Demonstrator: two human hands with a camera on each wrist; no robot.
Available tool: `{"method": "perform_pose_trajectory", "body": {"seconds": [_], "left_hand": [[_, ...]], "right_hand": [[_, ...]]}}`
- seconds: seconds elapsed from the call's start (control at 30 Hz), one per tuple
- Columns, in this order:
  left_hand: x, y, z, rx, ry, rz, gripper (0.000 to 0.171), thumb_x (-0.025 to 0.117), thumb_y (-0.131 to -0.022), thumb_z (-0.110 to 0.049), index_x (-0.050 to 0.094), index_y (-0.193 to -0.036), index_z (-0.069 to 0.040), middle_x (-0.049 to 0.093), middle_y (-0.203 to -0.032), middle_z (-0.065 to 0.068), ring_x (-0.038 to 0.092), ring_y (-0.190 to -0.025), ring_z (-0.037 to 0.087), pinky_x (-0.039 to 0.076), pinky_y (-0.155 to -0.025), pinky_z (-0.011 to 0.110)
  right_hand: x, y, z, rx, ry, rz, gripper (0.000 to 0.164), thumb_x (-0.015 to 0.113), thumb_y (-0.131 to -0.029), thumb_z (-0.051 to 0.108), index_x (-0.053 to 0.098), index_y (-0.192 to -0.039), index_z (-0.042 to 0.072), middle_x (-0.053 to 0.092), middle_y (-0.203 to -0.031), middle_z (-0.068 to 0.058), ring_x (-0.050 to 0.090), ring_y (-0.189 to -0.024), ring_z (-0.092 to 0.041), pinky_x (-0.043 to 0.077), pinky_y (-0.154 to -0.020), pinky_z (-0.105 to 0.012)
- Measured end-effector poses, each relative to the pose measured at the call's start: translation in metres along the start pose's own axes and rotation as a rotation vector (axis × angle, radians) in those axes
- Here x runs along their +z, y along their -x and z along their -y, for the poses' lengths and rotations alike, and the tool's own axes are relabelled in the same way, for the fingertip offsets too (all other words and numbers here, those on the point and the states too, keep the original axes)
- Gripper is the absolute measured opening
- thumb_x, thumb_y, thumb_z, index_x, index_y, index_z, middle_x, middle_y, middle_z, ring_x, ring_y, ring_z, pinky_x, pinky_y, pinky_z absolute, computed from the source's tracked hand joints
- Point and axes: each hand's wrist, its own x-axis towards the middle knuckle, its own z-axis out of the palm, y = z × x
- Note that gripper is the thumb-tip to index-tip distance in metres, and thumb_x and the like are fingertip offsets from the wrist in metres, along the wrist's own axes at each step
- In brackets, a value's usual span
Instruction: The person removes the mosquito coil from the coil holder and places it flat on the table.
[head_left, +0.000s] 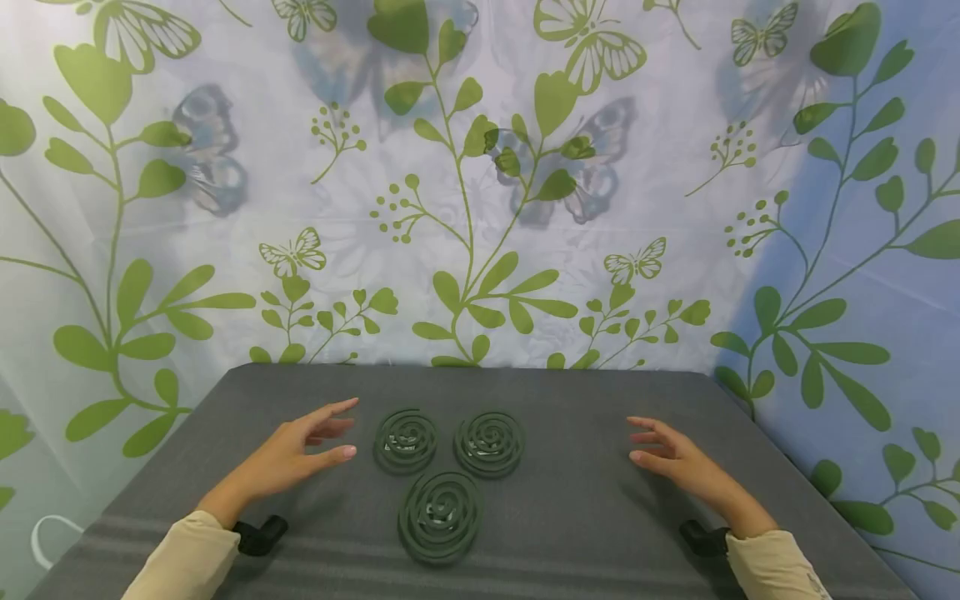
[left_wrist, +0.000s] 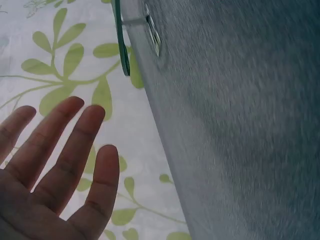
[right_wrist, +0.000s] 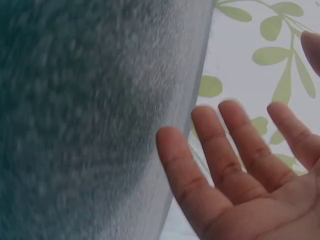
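Observation:
Three dark green mosquito coils lie on the grey table in the head view: a back left coil (head_left: 412, 434), a back right coil (head_left: 491, 435) and a front coil (head_left: 446, 502). Small silvery pieces show through their spirals. My left hand (head_left: 300, 447) hovers left of the back left coil, fingers loosely extended and holding nothing. To the right, well apart from the coils, my right hand (head_left: 678, 457) hangs over the table with relaxed, spread fingers and nothing in it. In the left wrist view, a coil's green edge (left_wrist: 121, 42) and a silvery strip (left_wrist: 152, 32) appear at the top.
The grey cloth-covered table (head_left: 570, 517) ends at a white curtain (head_left: 517, 208) printed with green leaves and butterflies. Black wrist devices (head_left: 261, 536) sit below both sleeves. A white loop (head_left: 45, 533) shows beside the table's left edge.

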Motion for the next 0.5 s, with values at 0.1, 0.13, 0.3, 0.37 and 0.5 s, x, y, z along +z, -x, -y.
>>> {"method": "perform_pose_trajectory", "body": {"seconds": [0.1, 0.13, 0.3, 0.37, 0.5], "left_hand": [[0.002, -0.001, -0.001, 0.014, 0.063, 0.025, 0.072, 0.074, -0.106, -0.023, 0.040, -0.167, -0.005, 0.064, -0.149, 0.022, 0.064, -0.132, 0.046, 0.054, -0.105, 0.056], [0.002, -0.001, -0.001, 0.025, 0.090, 0.036, 0.072, 0.074, -0.106, -0.021, 0.039, -0.167, -0.005, 0.063, -0.148, 0.023, 0.064, -0.132, 0.044, 0.055, -0.105, 0.053], [0.006, -0.003, 0.000, 0.085, 0.212, 0.085, 0.070, 0.073, -0.106, -0.013, 0.039, -0.166, -0.001, 0.062, -0.147, 0.029, 0.068, -0.129, 0.021, 0.057, -0.103, 0.038], [0.007, -0.004, 0.000, 0.104, 0.246, 0.109, 0.069, 0.072, -0.106, -0.012, 0.038, -0.165, 0.002, 0.060, -0.147, 0.034, 0.069, -0.126, 0.014, 0.056, -0.103, 0.035], [0.010, -0.006, 0.000, 0.126, 0.284, 0.138, 0.066, 0.070, -0.107, -0.010, 0.039, -0.163, 0.006, 0.057, -0.146, 0.038, 0.070, -0.124, 0.015, 0.055, -0.102, 0.030]], "right_hand": [[0.003, 0.000, 0.002, -0.031, -0.047, 0.031, 0.063, 0.063, -0.111, 0.013, 0.035, -0.160, -0.014, 0.050, -0.149, -0.041, 0.059, -0.132, -0.051, 0.060, -0.095, -0.043], [0.004, 0.001, 0.003, -0.036, -0.063, 0.041, 0.062, 0.062, -0.111, 0.014, 0.036, -0.160, -0.014, 0.051, -0.149, -0.041, 0.061, -0.131, -0.047, 0.060, -0.095, -0.041], [0.008, -0.001, 0.006, -0.060, -0.172, 0.069, 0.051, 0.062, -0.111, 0.013, 0.048, -0.157, -0.006, 0.053, -0.148, -0.038, 0.069, -0.124, -0.023, 0.059, -0.096, -0.032], [0.010, -0.002, 0.006, -0.076, -0.215, 0.079, 0.045, 0.063, -0.111, 0.011, 0.055, -0.154, 0.000, 0.057, -0.146, -0.035, 0.070, -0.121, -0.018, 0.059, -0.096, -0.030], [0.015, -0.003, 0.008, -0.094, -0.253, 0.094, 0.039, 0.064, -0.110, 0.009, 0.061, -0.149, 0.010, 0.063, -0.141, -0.024, 0.070, -0.120, -0.017, 0.060, -0.096, -0.031]]}}
